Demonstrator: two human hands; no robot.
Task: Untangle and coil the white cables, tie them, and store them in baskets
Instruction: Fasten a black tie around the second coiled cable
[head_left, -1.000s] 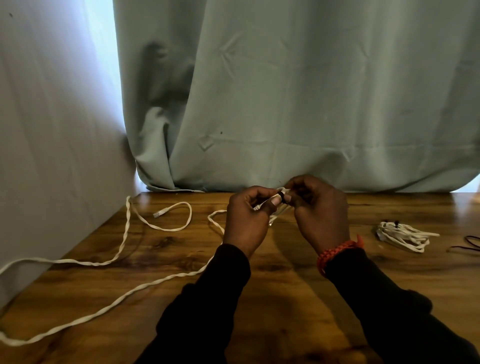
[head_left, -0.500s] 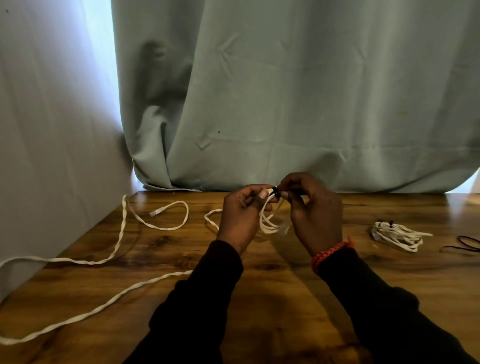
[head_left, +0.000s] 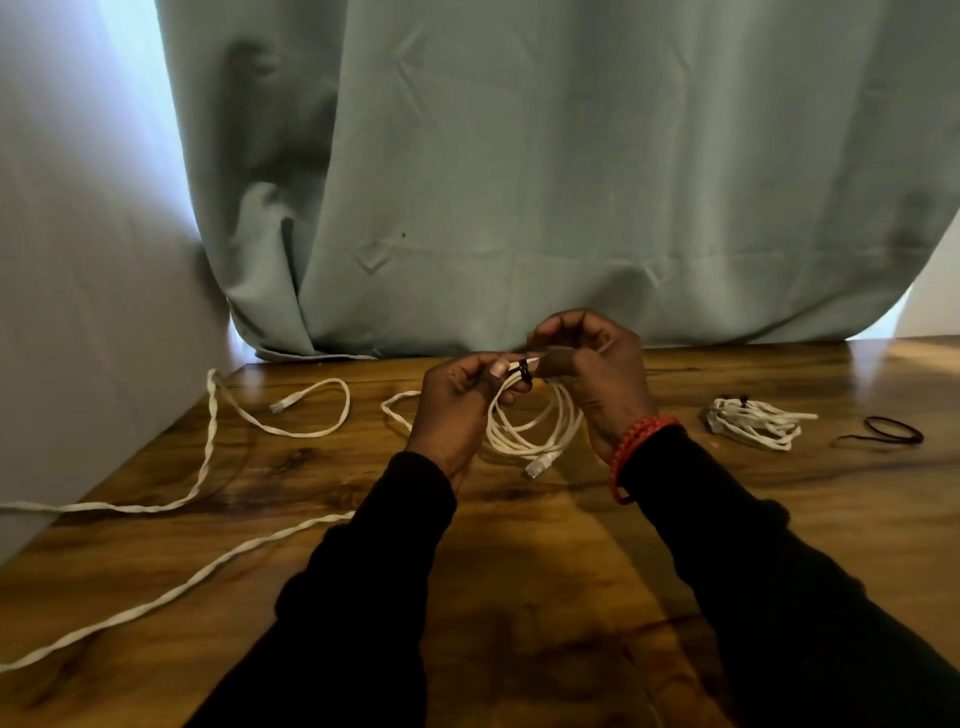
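Nearest on the table (head_left: 519, 571), a long twisted white cable (head_left: 171, 592) runs from the near left edge up toward the hands, with its long line going from near-left to far-right. It is loose, so it could slip off the edge if pulled. Further in, the left hand (head_left: 457, 405) and the right hand (head_left: 592, 374) are held up just above the table, close together. Both have their fingers curled in a tight grip on the top of a small coil of white cable (head_left: 535, 426), right where a black tie (head_left: 523, 370) goes round it. The loops hang down from the grip and the plug end (head_left: 540, 464) points down and a bit to the left, near the table. If the tie slips or a finger lets go, the loops could spring open — then the coil would need winding again. Further right lies a tied bundle (head_left: 753, 423), stretched left to right, and a spare black band (head_left: 891, 431) beside it. No basket can be seen.
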